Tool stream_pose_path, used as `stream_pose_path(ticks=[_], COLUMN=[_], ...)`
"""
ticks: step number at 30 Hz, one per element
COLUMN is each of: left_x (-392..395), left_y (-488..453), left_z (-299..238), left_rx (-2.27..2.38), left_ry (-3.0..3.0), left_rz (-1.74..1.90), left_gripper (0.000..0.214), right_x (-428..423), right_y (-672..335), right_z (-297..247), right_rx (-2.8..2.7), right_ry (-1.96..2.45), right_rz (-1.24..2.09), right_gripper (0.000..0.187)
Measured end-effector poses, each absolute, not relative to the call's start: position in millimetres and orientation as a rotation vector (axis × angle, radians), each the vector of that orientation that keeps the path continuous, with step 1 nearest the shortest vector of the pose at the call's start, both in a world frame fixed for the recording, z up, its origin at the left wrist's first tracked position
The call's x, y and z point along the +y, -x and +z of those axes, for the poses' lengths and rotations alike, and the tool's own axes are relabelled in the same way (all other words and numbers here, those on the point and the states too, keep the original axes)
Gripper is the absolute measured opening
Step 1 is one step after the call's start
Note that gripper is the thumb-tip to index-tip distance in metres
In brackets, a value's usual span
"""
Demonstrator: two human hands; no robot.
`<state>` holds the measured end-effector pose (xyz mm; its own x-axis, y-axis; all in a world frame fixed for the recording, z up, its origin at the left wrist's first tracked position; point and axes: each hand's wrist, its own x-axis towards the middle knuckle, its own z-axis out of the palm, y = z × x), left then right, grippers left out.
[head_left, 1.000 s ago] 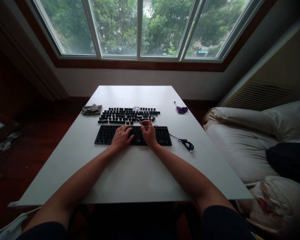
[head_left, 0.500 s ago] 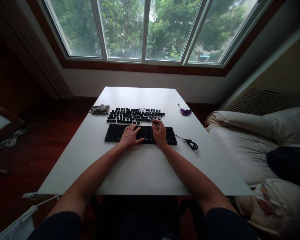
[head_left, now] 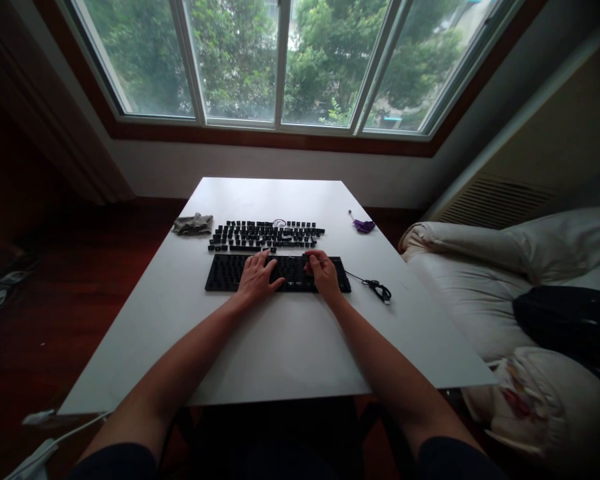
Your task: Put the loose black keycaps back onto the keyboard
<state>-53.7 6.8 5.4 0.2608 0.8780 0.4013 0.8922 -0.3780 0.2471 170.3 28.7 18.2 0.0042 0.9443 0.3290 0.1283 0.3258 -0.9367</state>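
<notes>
A black keyboard (head_left: 220, 272) with its caps off lies across the middle of the white table (head_left: 280, 347). Just behind it, several loose black keycaps (head_left: 265, 235) are laid out in rows. My left hand (head_left: 257, 275) rests flat on the keyboard's middle with the fingers spread. My right hand (head_left: 324, 271) sits on the right part of the keyboard. Its fingers are curled and pinch a small thin tool at the fingertips, which is too small to make out clearly.
A grey cloth (head_left: 193, 224) lies left of the keycaps and a small purple item (head_left: 363, 225) lies at the back right. The keyboard's coiled cable (head_left: 379, 289) trails right. White bedding (head_left: 480, 267) with a black object (head_left: 565, 320) flanks the table's right edge. Windows stand behind.
My right hand has come down from the keyboard's back edge onto the keyboard with the small tool. The left hand stays flat in place. The view shifted slightly.
</notes>
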Motion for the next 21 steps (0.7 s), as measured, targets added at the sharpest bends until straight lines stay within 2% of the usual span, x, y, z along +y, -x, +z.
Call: stream_pose_path(ticks=[7, 21], left_x=[13, 19], left_y=[53, 50], left_z=[0, 3], left_rx=[-1.65, -1.715], left_ry=[2.562, 2.584], left_rz=[-0.736, -0.747], left_gripper=[0.047, 0.049], right_x=[34, 55], right_y=[-170, -146], right_z=[8, 6], right_rx=[-1.414, -1.626], right_ry=[1.009, 1.022], right_rz=[0.969, 0.711], right_gripper=[0.044, 0.024])
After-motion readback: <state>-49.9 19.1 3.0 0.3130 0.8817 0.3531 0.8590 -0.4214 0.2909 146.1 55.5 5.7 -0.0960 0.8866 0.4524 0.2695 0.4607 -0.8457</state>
